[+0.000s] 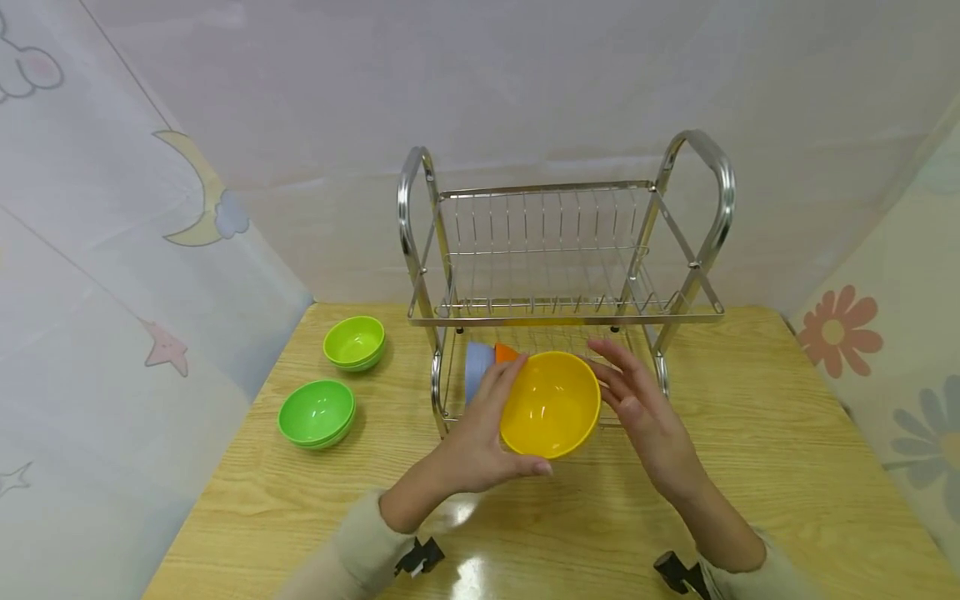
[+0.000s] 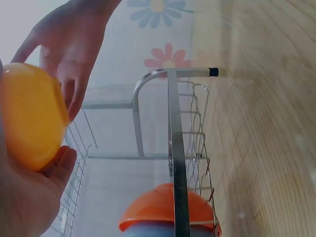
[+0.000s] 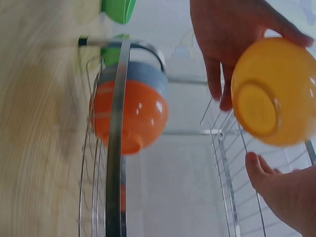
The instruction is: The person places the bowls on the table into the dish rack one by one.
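Note:
My left hand [image 1: 476, 433] grips a yellow bowl [image 1: 551, 406] by its left side, thumb below and fingers behind it. The bowl is tilted with its inside toward the head camera, in front of the rack's lower tier. On its other side my right hand [image 1: 648, 421] has its fingers spread, the fingertips close by the bowl's right rim. In the right wrist view the bowl's round foot faces the camera, and a gap shows between it and the right fingers [image 3: 254, 165]. An orange bowl [image 3: 129, 116] and a blue-grey bowl [image 3: 143, 76] stand on edge in the lower tier.
A two-tier metal dish rack [image 1: 566, 321] stands at the back of the wooden table [image 1: 750, 467]. At the left sit a yellow-green bowl stack [image 1: 355, 342] and a green bowl stack [image 1: 317, 414]. Printed cloth [image 1: 525, 92] hangs behind and at both sides.

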`<state>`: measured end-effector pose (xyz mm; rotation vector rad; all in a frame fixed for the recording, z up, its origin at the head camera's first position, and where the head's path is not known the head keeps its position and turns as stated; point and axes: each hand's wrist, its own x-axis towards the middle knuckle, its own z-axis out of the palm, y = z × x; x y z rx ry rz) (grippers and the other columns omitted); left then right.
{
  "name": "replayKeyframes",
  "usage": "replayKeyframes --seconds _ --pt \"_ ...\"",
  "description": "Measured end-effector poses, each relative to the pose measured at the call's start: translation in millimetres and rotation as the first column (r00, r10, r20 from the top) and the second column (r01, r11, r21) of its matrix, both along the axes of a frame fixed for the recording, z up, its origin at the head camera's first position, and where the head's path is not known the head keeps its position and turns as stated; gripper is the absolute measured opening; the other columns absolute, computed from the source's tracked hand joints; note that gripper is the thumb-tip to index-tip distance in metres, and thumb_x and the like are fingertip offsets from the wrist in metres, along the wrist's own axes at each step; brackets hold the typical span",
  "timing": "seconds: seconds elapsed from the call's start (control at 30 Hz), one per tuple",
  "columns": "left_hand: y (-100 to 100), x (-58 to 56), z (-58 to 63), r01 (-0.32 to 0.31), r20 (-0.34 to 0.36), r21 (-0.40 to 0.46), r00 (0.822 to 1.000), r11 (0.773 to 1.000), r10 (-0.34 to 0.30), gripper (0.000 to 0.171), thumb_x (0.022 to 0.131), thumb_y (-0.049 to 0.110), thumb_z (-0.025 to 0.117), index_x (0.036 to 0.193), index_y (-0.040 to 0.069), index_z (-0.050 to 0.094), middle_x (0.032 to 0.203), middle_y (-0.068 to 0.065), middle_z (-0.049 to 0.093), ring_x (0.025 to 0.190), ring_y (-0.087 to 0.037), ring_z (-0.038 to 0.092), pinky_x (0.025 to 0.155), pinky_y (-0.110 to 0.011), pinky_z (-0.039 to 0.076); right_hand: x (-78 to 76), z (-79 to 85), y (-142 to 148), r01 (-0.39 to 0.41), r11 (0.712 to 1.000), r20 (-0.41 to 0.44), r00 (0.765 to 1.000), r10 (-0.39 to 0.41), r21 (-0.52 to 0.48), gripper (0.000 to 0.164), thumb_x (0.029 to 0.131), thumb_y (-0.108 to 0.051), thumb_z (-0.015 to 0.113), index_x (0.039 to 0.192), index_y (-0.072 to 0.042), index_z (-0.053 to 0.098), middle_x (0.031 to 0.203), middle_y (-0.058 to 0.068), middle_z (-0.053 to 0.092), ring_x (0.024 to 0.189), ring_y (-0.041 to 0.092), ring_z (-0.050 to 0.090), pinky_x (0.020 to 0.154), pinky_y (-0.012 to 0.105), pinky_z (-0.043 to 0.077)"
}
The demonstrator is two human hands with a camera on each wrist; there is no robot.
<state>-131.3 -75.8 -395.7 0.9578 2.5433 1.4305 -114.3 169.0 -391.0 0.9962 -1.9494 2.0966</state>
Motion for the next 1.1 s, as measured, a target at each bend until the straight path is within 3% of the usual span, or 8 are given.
replayKeyframes --seconds 0.03,0.13,0.23,0.43,0.57,0.87,1.1 --pt "1.5 0.9 -0.1 0.000 0.001 0.013 1.000 1.000 0.000 0.120 0.074 0.065 0.082 0.164 0.029 0.012 0.159 -0.004 0.026 0.133 -0.025 0.045 0.106 -0.045 0.047 0.6 1.1 -4.0 -0.003 0.999 -0.004 1.000 0.003 -0.054 0.056 0.112 -0.022 0.030 0.158 0.004 0.015 0.163 0.016 0.024 0.145 0.019 0.039 0.115 0.023 0.036" --pt "7.4 4.0 0.2 -0.004 0.010 0.031 1.000 1.000 0.004 0.123 0.072 0.040 0.091 0.163 0.030 0.010 0.160 -0.004 0.024 0.134 -0.025 0.044 0.107 -0.045 0.046 1.5 2.7 -16.5 -0.016 0.983 -0.023 1.000 0.013 -0.185 0.055 0.111 -0.023 0.030 0.157 0.006 0.017 0.160 0.015 0.026 0.145 0.023 0.039 0.114 0.027 0.040" --pt "12.7 6.1 -0.7 0.002 -0.002 0.037 1.000 0.999 -0.002 0.127 0.070 0.029 0.093 0.163 0.031 0.007 0.160 -0.004 0.021 0.136 -0.024 0.042 0.108 -0.044 0.045 2.3 2.9 -25.8 0.015 0.973 -0.029 0.999 -0.022 -0.229 0.056 0.111 -0.025 0.034 0.156 0.005 0.021 0.159 0.016 0.028 0.143 0.025 0.041 0.109 0.029 0.046" --pt "19.5 8.0 -3.5 0.003 -0.039 0.064 0.999 0.998 -0.001 0.129 0.069 0.029 0.092 0.164 0.026 0.005 0.161 -0.009 0.021 0.136 -0.025 0.042 0.108 -0.042 0.046 3.4 1.5 -36.8 0.085 0.967 -0.066 0.992 -0.104 -0.240 0.060 0.110 -0.030 0.037 0.154 0.008 0.025 0.153 0.023 0.037 0.137 0.028 0.046 0.107 0.029 0.047" --pt "21.6 8.8 -4.9 -0.002 -0.033 0.071 0.999 0.997 0.004 0.129 0.070 0.030 0.091 0.164 0.028 0.003 0.161 -0.008 0.020 0.134 -0.025 0.043 0.106 -0.039 0.047 3.7 2.0 -41.2 0.103 0.962 -0.095 0.987 -0.131 -0.252 0.059 0.109 -0.028 0.037 0.152 0.010 0.027 0.153 0.020 0.039 0.137 0.029 0.047 0.108 0.030 0.047" --pt "28.0 9.8 -8.3 -0.001 -0.010 0.063 1.000 0.998 0.002 0.126 0.074 0.033 0.089 0.164 0.028 0.001 0.163 -0.006 0.016 0.131 -0.024 0.047 0.103 -0.034 0.049 4.2 2.6 -45.3 0.146 0.939 -0.095 0.978 -0.184 -0.312 0.048 0.105 -0.009 0.043 0.147 0.013 0.037 0.152 0.019 0.044 0.135 0.030 0.049 0.108 0.031 0.047" --pt "34.8 11.5 -13.0 -0.002 -0.035 0.015 0.999 1.000 0.003 0.126 0.076 0.043 0.085 0.164 0.023 -0.003 0.165 -0.009 0.012 0.129 -0.026 0.051 0.102 -0.034 0.050 5.2 2.4 -45.6 0.262 0.918 -0.125 0.942 -0.310 -0.299 0.039 0.096 0.006 0.041 0.132 0.016 0.050 0.140 0.021 0.056 0.132 0.031 0.051 0.109 0.030 0.046"
